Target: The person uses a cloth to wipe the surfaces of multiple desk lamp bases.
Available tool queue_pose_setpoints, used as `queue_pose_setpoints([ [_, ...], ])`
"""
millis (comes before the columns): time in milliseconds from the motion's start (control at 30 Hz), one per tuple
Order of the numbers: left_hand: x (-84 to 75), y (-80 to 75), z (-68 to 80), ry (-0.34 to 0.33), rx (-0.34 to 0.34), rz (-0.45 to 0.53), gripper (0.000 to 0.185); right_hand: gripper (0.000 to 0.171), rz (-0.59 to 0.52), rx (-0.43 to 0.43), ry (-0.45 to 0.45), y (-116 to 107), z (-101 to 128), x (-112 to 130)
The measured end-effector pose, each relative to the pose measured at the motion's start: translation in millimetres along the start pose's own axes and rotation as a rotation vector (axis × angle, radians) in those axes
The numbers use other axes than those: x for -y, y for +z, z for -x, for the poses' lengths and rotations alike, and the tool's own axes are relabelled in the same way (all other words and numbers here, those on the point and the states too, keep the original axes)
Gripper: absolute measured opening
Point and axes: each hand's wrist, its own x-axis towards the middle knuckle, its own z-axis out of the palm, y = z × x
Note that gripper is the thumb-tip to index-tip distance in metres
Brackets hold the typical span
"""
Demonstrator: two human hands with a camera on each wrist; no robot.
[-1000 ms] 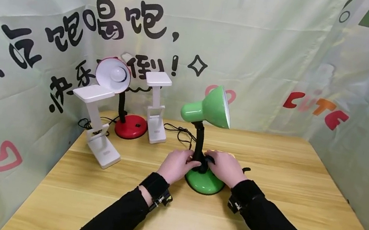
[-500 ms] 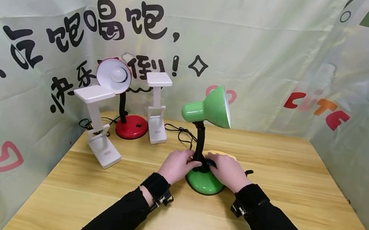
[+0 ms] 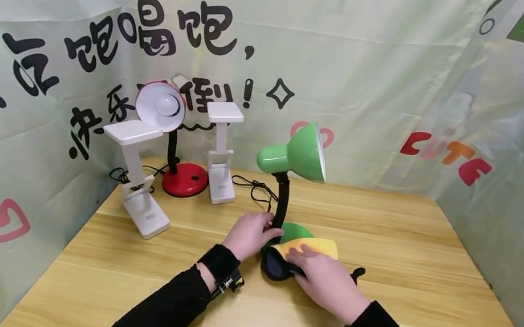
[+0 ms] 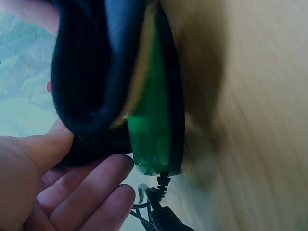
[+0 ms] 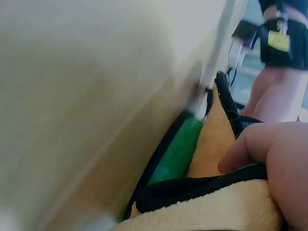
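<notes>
A green desk lamp (image 3: 301, 155) stands mid-table on its round base (image 3: 298, 231). My left hand (image 3: 253, 232) grips the lamp at the foot of its black neck, thumb and fingers at the base's left rim. In the left wrist view its fingers (image 4: 91, 192) lie beside the green base edge (image 4: 154, 125). My right hand (image 3: 314, 270) holds a yellow cloth with a dark underside (image 3: 318, 247) and presses it on the front of the base. The right wrist view shows the cloth (image 5: 216, 137) lying over the green rim (image 5: 180, 151).
At the back left stand a red-based lamp (image 3: 185, 179) with a white shade and two white folding lamps (image 3: 139, 183) (image 3: 222, 151). Black cords (image 3: 257, 189) trail behind the green lamp. Printed fabric walls close the wooden table (image 3: 429, 284) on three sides.
My right hand has drawn the cloth from the lamp's neck down over the front of the base, toward me. The left hand has kept its hold.
</notes>
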Motion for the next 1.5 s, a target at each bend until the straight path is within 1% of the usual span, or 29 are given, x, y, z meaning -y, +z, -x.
queue_pose_setpoints([
  [133, 1.3, -1.1, 0.7, -0.009, -0.003, 0.001, 0.025, 0.033, 0.011, -0.011, -0.092, 4, 1, 20],
  [233, 2.7, 0.2, 1.4, -0.010, -0.009, 0.003, 0.026, 0.033, 0.039, -0.012, -0.162, 9, -3, 32],
  [300, 3.2, 1.2, 1.5, -0.004, -0.014, 0.001, 0.027, 0.035, 0.068, -0.007, -0.190, 14, -7, 38],
  [400, 2.5, 1.4, 1.3, 0.000, -0.018, 0.004, 0.028, 0.038, 0.087, -0.008, -0.197, 21, -15, 43],
  [500, 1.3, 0.9, 1.2, -0.007, -0.011, 0.011, 0.027, 0.039, 0.101, -0.039, -0.200, 26, -22, 46],
  [600, 1.2, 1.0, 0.8, -0.015, -0.005, 0.013, 0.026, 0.035, 0.105, -0.068, -0.200, 27, -27, 47],
  [700, 1.8, 1.1, 0.5, -0.010, -0.014, 0.000, 0.027, 0.026, 0.092, -0.059, -0.185, 25, -27, 47],
  [800, 1.6, 0.8, 1.1, 0.000, -0.022, -0.008, 0.029, 0.026, 0.031, -0.016, -0.133, 17, -22, 44],
  [933, 0.0, -0.8, 1.8, 0.000, -0.008, -0.012, 0.030, 0.036, -0.069, 0.068, -0.019, -1, -8, 34],
  [1033, -1.5, -2.1, 1.4, -0.006, 0.007, -0.010, 0.028, 0.036, -0.115, 0.115, 0.055, -13, 3, 22],
  [1167, -2.4, -2.4, 0.7, -0.012, 0.012, -0.004, 0.028, 0.032, -0.174, 0.140, 0.132, -19, 12, 2],
  [1233, -1.8, -2.3, 0.6, -0.013, 0.009, -0.003, 0.029, 0.033, -0.213, 0.135, 0.174, -19, 15, -10],
  [1300, -1.1, -2.0, 0.6, -0.012, 0.005, -0.003, 0.029, 0.037, -0.254, 0.120, 0.225, -17, 16, -20],
  [1400, -0.9, -1.7, 1.0, -0.007, 0.001, 0.001, 0.029, 0.041, -0.293, 0.075, 0.293, -10, 17, -34],
  [1500, -1.6, -1.6, 1.4, 0.000, 0.000, 0.006, 0.029, 0.041, -0.314, 0.037, 0.349, -1, 12, -43],
])
